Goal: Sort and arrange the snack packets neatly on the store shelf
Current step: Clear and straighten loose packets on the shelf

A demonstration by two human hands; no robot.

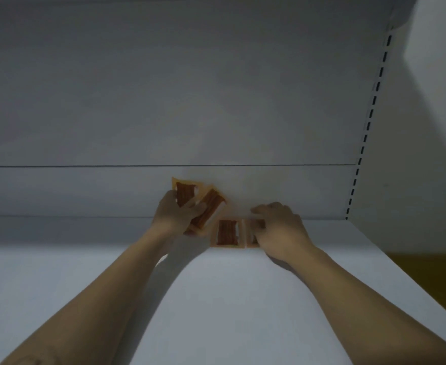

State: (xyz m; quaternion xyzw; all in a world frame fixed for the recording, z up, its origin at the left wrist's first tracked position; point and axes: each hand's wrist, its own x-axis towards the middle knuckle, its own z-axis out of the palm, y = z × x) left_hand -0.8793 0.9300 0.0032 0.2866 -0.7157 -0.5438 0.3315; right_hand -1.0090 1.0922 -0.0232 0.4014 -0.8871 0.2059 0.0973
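Thumb and fingers of the left hand pinch two held packets, fanned and tilted, just left of the middle packet. The middle packet lies flat, its long axis pointing at the back panel. Touching its right edge lies the end packet, which the right hand covers with curled fingers, seemingly gripping it. The spot left of the middle packet is nearer the left hand. White shelf lies beneath, with a slotted upright far to the right.
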